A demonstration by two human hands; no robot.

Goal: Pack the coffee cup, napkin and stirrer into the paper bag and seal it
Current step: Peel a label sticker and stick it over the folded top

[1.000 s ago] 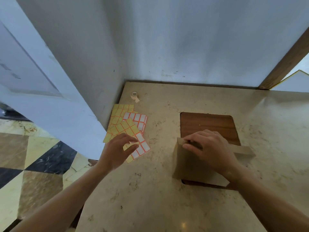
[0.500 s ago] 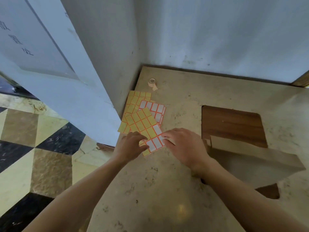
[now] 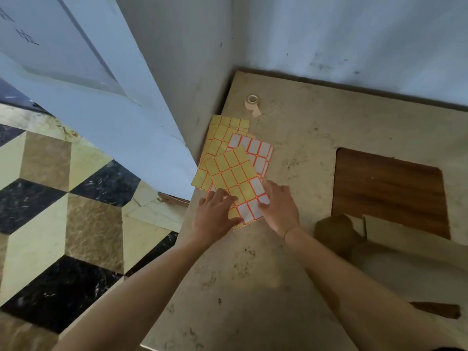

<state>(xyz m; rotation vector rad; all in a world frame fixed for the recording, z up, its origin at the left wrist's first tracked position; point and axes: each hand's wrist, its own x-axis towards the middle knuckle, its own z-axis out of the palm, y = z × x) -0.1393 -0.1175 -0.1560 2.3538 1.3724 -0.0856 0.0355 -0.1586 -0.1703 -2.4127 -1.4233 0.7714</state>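
The brown paper bag (image 3: 405, 249) stands at the right with its top folded over, partly on a wooden board (image 3: 387, 188). No cup, napkin or stirrer is visible. A sheet of yellow and white labels with orange borders (image 3: 233, 171) lies on top of a pile at the counter's left edge. My left hand (image 3: 215, 214) pinches this sheet at its near left corner. My right hand (image 3: 279, 209) grips its near right corner, fingertips on a white label. Both hands are well clear of the bag.
More label sheets, yellow (image 3: 228, 127) and white (image 3: 255, 148), lie under the top one. A small roll of tape (image 3: 252, 101) sits near the back corner. Walls close the counter (image 3: 253, 274) at the back and left; the left edge drops to a tiled floor (image 3: 63, 198).
My right hand left the bag's folded top and moved left to the label sheet, which my left hand kept holding. The view has swung left, so the bag sits at the right.
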